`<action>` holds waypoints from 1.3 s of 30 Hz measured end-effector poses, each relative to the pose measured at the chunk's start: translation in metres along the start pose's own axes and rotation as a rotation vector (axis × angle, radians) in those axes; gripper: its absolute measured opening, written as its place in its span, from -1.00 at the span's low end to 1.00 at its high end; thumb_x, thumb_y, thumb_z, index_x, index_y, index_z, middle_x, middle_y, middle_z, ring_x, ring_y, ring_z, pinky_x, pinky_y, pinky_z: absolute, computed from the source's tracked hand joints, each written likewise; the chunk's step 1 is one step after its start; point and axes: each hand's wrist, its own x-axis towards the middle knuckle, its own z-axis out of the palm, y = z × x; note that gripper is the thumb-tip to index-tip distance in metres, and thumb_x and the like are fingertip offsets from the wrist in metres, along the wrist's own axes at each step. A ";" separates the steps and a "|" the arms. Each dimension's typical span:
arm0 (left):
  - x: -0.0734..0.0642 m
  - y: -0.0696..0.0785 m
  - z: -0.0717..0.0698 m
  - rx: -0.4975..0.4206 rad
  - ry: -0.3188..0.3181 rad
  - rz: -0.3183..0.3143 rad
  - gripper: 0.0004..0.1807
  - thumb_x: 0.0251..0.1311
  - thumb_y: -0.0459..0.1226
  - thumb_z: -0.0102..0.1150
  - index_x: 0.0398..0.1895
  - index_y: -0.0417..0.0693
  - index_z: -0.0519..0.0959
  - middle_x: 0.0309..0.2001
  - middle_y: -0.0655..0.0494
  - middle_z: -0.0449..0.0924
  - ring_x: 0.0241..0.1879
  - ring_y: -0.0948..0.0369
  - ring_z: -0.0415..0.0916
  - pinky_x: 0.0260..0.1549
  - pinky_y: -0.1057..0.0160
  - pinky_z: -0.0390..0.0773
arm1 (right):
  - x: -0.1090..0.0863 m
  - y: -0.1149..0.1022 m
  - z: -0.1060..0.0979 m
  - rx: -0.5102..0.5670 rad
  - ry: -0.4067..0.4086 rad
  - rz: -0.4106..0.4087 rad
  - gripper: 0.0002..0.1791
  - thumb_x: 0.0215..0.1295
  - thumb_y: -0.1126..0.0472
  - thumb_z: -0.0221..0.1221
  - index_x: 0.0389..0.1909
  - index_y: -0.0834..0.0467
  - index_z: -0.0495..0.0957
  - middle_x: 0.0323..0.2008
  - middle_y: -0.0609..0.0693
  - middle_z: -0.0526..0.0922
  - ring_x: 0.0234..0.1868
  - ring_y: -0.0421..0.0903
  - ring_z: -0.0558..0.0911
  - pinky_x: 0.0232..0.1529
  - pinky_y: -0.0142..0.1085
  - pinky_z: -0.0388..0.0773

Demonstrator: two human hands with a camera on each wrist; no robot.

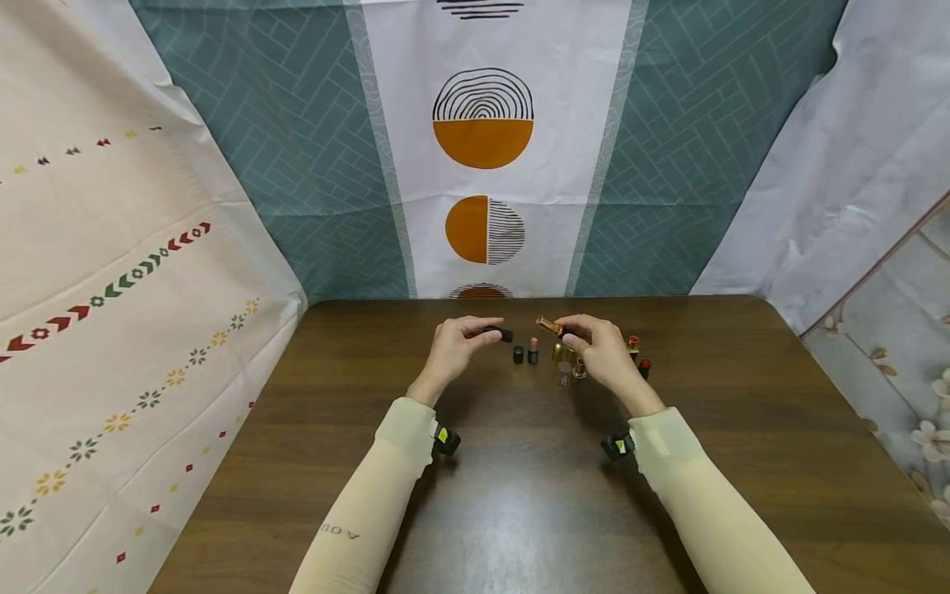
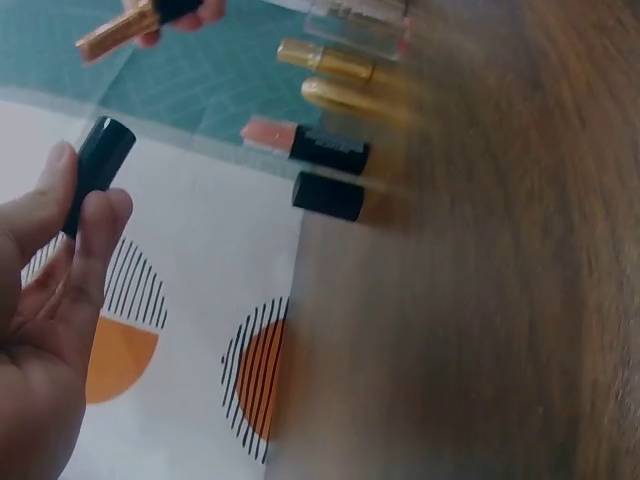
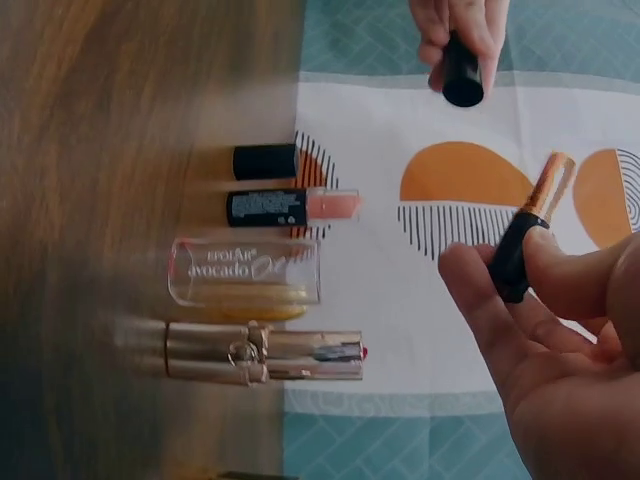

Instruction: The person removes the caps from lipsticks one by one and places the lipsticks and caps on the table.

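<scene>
My left hand pinches a black lipstick cap between thumb and fingers, held above the table. Across from it, my right hand grips a lipstick by its black base, its copper-gold inner tube tilted up and toward the left hand. The cap and the lipstick are apart. Between and below the hands stand a small black cap and an uncapped pink lipstick with a black base. Beside them is a clear printed cap, with a gold lipstick tube nearby.
Near my right hand stand two lipsticks with red tips, a gold one and a dark one. More gold tubes are partly hidden by that hand. The brown wooden table ends at a patterned cloth behind.
</scene>
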 end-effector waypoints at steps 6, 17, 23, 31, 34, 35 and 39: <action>0.000 0.003 0.009 0.040 -0.027 -0.009 -0.64 0.29 -0.19 0.42 0.13 -0.04 0.75 0.01 0.08 0.75 -0.07 0.14 0.72 -0.04 0.15 0.69 | -0.002 -0.002 0.007 0.093 0.003 0.043 -0.66 0.47 0.34 0.25 0.21 0.28 0.60 -0.01 0.24 0.74 -0.05 0.16 0.74 -0.01 0.03 0.65; 0.001 0.003 0.016 -0.031 -0.052 -0.076 -0.64 0.20 -0.20 0.52 0.02 -0.10 0.68 -0.05 0.08 0.78 -0.02 0.11 0.72 0.02 0.12 0.68 | -0.004 -0.002 0.026 0.118 0.012 0.095 -0.67 0.38 0.29 0.37 0.11 0.28 0.65 -0.08 0.19 0.77 -0.10 0.14 0.76 -0.06 0.00 0.69; 0.000 0.001 0.022 0.003 -0.074 -0.060 -0.66 0.25 -0.24 0.47 0.07 -0.07 0.72 0.01 0.05 0.76 -0.04 0.12 0.72 -0.01 0.16 0.69 | -0.005 -0.005 0.037 0.056 0.014 0.080 -0.58 0.39 0.31 0.35 0.23 0.29 0.59 -0.07 0.19 0.76 -0.10 0.13 0.76 -0.04 0.02 0.68; -0.005 -0.001 0.027 0.056 -0.121 -0.056 -0.67 0.28 -0.37 0.42 0.11 -0.13 0.70 0.02 0.00 0.75 -0.07 0.09 0.72 -0.04 0.17 0.70 | -0.008 -0.011 0.058 -0.073 0.052 0.055 -0.68 0.38 0.34 0.35 0.11 0.27 0.62 -0.15 0.14 0.77 -0.18 0.07 0.74 -0.16 -0.02 0.67; -0.006 -0.003 0.029 0.080 -0.136 -0.071 -0.66 0.28 -0.39 0.42 0.11 -0.11 0.70 0.01 -0.02 0.75 -0.08 0.10 0.73 -0.07 0.18 0.70 | -0.009 -0.011 0.067 -0.161 0.071 0.032 -0.69 0.36 0.38 0.35 0.08 0.29 0.61 -0.18 0.14 0.77 -0.25 0.04 0.74 -0.25 -0.07 0.67; -0.007 -0.003 0.030 0.088 -0.145 -0.075 -0.66 0.28 -0.39 0.41 0.12 -0.12 0.69 0.01 -0.02 0.75 -0.08 0.10 0.73 -0.07 0.18 0.70 | -0.010 -0.011 0.070 -0.191 0.075 0.026 -0.68 0.35 0.39 0.35 0.09 0.31 0.61 -0.19 0.16 0.77 -0.27 0.04 0.74 -0.28 -0.08 0.68; -0.008 -0.005 0.034 0.142 -0.186 -0.082 -0.68 0.27 -0.39 0.42 0.09 -0.13 0.70 0.00 -0.02 0.76 -0.08 0.12 0.73 -0.08 0.21 0.70 | -0.012 -0.011 0.077 -0.274 0.095 0.027 -0.67 0.33 0.43 0.34 0.08 0.39 0.60 -0.17 0.26 0.76 -0.24 0.13 0.77 -0.27 -0.05 0.72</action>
